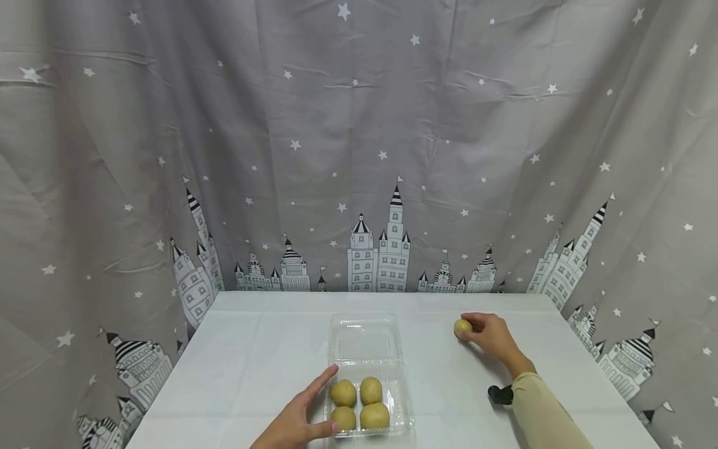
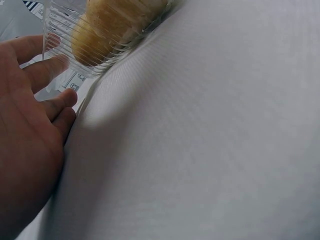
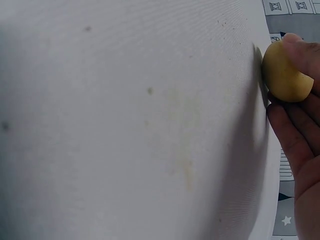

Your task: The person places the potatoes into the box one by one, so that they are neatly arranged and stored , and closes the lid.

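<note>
A clear plastic clamshell box [image 1: 398,380] lies on the table with its lid raised back. Several small yellow potatoes [image 1: 371,390] sit in its base. My left hand [image 1: 294,419] spans the box's left side, index finger by the hinge end and thumb at the near corner. In the left wrist view, the fingertips [image 2: 59,61] touch the ribbed plastic wall. Far to the right, my right hand [image 1: 492,340] pinches another small potato [image 3: 286,75] between thumb and fingers. That potato is at the tabletop; whether it touches the cloth I cannot tell.
White cloth [image 1: 247,349] covers the table. A grey curtain [image 1: 314,125] with stars and castles hangs behind and along both sides. A black object [image 1: 500,395] shows beside the right sleeve. Small specks and a faint stain mark the cloth in the right wrist view.
</note>
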The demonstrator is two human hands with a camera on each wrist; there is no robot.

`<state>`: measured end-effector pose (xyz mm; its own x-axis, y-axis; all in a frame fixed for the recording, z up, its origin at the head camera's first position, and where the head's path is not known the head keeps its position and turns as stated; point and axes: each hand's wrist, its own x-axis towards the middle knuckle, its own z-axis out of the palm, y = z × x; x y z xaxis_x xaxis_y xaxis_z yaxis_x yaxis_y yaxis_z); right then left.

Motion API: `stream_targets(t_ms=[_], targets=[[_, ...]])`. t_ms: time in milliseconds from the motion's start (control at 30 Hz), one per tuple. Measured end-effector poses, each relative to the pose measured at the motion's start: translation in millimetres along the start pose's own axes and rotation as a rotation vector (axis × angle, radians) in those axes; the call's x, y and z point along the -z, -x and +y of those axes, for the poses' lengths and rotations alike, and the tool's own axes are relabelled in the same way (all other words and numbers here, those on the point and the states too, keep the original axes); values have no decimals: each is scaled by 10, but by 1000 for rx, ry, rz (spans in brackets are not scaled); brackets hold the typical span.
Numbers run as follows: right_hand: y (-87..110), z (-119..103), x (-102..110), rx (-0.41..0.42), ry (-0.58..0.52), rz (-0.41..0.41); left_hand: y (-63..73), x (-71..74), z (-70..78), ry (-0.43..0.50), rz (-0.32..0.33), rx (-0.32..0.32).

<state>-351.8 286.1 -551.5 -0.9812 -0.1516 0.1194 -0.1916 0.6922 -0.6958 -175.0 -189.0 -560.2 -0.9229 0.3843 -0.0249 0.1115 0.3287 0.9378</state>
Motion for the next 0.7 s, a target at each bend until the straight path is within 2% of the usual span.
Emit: stream_targets(t_ms=[233, 500, 700], targets=[[72, -82, 32, 32, 3, 5, 11, -4, -2, 12, -10, 8], [189, -318, 115, 105, -31, 23, 0, 8, 45, 0, -3, 15], [304, -458, 168, 95, -45, 22, -5, 5, 30, -5, 0, 7]])
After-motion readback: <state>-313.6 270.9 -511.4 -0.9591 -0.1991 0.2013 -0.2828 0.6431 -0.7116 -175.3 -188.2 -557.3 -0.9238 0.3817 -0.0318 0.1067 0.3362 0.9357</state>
